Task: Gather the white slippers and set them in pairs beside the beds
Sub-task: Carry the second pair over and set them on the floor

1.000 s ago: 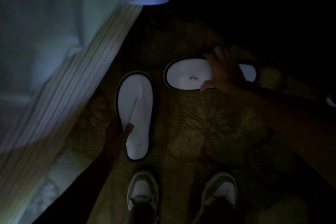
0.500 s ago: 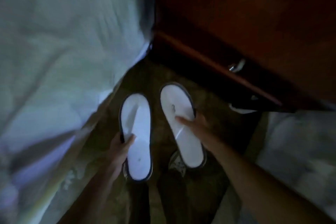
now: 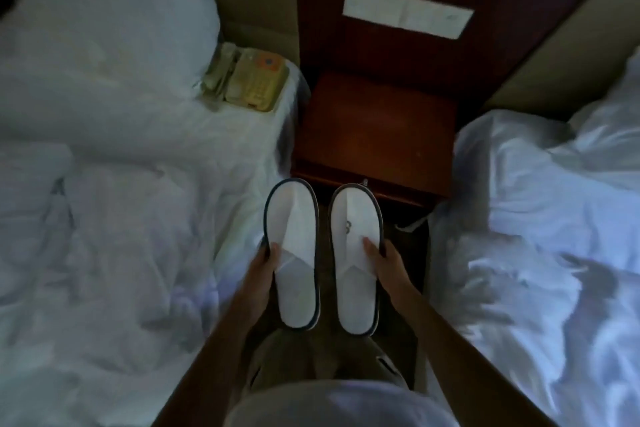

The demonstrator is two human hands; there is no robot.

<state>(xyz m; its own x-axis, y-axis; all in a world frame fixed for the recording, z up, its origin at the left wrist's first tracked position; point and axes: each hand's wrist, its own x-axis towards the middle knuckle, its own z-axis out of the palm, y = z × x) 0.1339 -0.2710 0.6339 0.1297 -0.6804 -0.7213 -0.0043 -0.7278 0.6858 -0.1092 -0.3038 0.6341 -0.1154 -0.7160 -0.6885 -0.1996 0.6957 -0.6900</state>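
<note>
Two white slippers held up side by side in the gap btwn the beds, toes pointing away from the person, soles down, both w/ dark piping round the edge. Left slipper point(image 3: 293, 253) is in the left hand point(image 3: 264, 270): thumb on top near the vamp edge, fingers wrapped under the outer rim, so closed on it. Right slipper point(image 3: 356, 253) is in the right hand point(image 3: 382, 262): thumb on top, fingers curled round the outer edge, closed on it too. The right one has a small dark mark on the upper. The slippers are just beside each other, narrow gap, not touching, roughly parallel.

Left bed point(image 3: 121, 218) w/ rumpled white duvet and a pillow point(image 3: 104, 28) at the head. Beige phone point(image 3: 247, 80) sits on that bed's corner, near the nightstand point(image 3: 377, 128). Nightstand is dark red-brown wood, btwn the two beds, straight ahead of the slipper toes. White switch panel point(image 3: 408, 10) on the wood wall panel above it. Right bed point(image 3: 536, 236) also has crumpled white bedding. Dim light overall; floor under the slippers is too dark to make out.
</note>
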